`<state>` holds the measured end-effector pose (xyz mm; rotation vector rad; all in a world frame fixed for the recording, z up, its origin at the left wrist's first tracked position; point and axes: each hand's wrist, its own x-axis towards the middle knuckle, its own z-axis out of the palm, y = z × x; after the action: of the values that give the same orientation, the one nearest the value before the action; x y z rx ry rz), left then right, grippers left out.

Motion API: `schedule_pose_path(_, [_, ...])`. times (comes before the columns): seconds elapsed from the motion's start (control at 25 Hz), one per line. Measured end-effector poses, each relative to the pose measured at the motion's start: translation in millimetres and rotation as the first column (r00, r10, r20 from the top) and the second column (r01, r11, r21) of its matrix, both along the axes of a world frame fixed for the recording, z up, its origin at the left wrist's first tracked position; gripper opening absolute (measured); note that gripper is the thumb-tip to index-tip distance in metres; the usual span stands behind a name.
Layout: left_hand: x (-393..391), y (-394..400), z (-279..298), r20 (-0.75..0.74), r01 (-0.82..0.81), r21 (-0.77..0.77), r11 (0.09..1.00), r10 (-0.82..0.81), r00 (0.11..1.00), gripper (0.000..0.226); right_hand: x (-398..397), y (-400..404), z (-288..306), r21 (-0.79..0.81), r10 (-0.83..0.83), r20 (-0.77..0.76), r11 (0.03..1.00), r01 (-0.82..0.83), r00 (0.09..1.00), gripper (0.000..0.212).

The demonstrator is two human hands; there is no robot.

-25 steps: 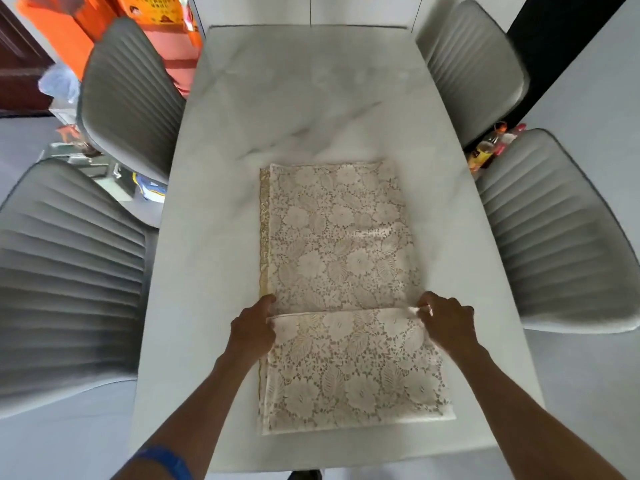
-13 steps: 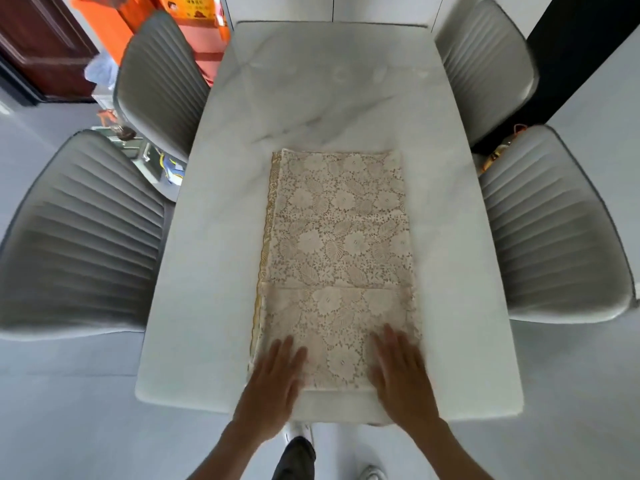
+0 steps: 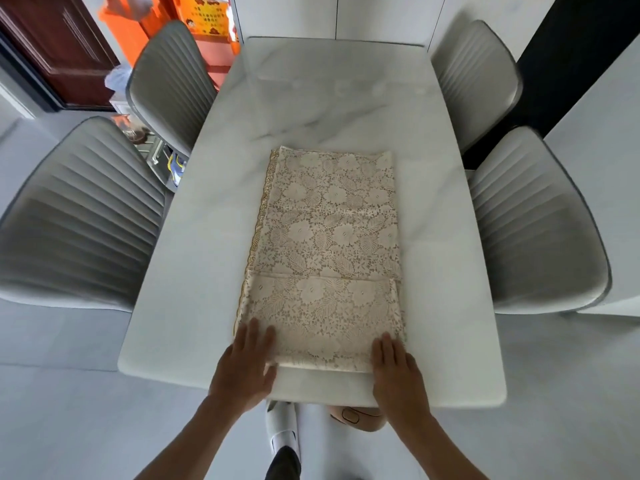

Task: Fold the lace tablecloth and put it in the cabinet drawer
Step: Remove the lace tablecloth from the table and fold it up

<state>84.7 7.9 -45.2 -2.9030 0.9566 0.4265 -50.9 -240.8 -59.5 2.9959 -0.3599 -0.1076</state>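
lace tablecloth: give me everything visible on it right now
The cream floral lace tablecloth lies flat on the white marble table as a long folded rectangle, its near part doubled over to a crosswise edge. A gold scalloped trim runs down its left side. The left hand and right hand press flat on its near corners.

The folded cream floral lace tablecloth (image 3: 329, 251) lay lengthwise on the white marble-patterned bench (image 3: 214, 237), nearer its near end than its far end; a folded-over flap covered the cloth's near part; the left hand (image 3: 246, 367) lay flat on the cloth's near left corner, the right hand (image 3: 398, 370) flat on its near right corner, both partly on the bench; two grey ribbed chairs (image 3: 83, 216) stood at the bench's left side and two more (image 3: 530, 230) at its right; a dark brown wooden door (image 3: 59, 46) stood far left, behind the left chairs.
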Motion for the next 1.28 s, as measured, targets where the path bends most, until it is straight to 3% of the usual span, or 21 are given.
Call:
schedule_pose_path(0.12, [2.8,-9.5,10.3,0.053,0.012,0.115,0.993,-0.019,0.998,0.062,7.8,-0.4,18.5,0.063,-0.069,-0.095,0.995,0.075,0.993,0.032])
schedule_pose_path(0.28, [-2.2,-9.6,42.7,-0.084,-0.074,0.194,0.978,0.091,0.992,0.037,-15.5,-7.2,59.8,0.208,-0.072,-0.282,0.969,0.134,0.957,0.015])
schedule_pose_path(0.4, [-7.1,6.0,82.9,-0.147,-0.136,-0.07,0.988,0.124,0.981,0.025,-37.6,-29.5,91.5,0.397,-0.145,-0.062,0.904,0.158,0.987,0.009])
schedule_pose_path(0.52, [24.8,13.8,132.0,-0.365,-0.387,-0.442,0.809,0.232,0.902,0.021,-19.8,-62.0,125.8,0.691,-0.37,0.003,0.673,0.266,0.929,0.012])
schedule_pose_path(0.6, [60.3,4.6,146.7,-0.441,-0.455,-0.571,0.683,0.212,0.872,0.03,13.7,-80.1,141.3,0.794,-0.486,-0.008,0.528,0.301,0.874,0.019])
schedule_pose_path(0.68, [95.9,-14.8,142.8,-0.469,-0.491,-0.62,0.612,0.212,0.857,0.026,53.8,-93.0,141.4,0.812,-0.529,-0.017,0.488,0.321,0.848,0.024])
schedule_pose_path(0.8, [136.8,-42.6,105.8,-0.463,-0.522,-0.564,0.64,0.278,0.841,0.031,105.9,-102.1,116.6,0.705,-0.524,-0.038,0.589,0.394,0.851,0.033])
schedule_pose_path(0.92, [154.7,-59.1,59.3,-0.278,-0.355,-0.313,0.881,0.272,0.921,0.077,138.2,-100.9,85.6,0.43,-0.447,-0.152,0.773,0.466,0.882,0.071])
schedule_pose_path(1.0, [149.9,-60.1,34.6,-0.196,-0.199,-0.225,0.954,0.156,0.968,0.087,141.0,-89.6,63.9,0.237,-0.321,-0.297,0.887,0.395,0.899,0.084])
schedule_pose_path(1.16, [134.6,-38.2,-4.2,-0.271,-0.069,-0.112,0.991,0.036,0.962,0.078,129.3,-75.1,36.9,0.315,-0.347,-0.397,0.818,0.481,0.85,0.08])
schedule_pose_path(1.28, [136.1,-33.9,-7.2,-0.186,0.003,0.012,1.0,-0.001,0.983,0.075,135.9,-79.6,34.8,0.241,-0.343,-0.388,0.858,0.453,0.856,0.086])
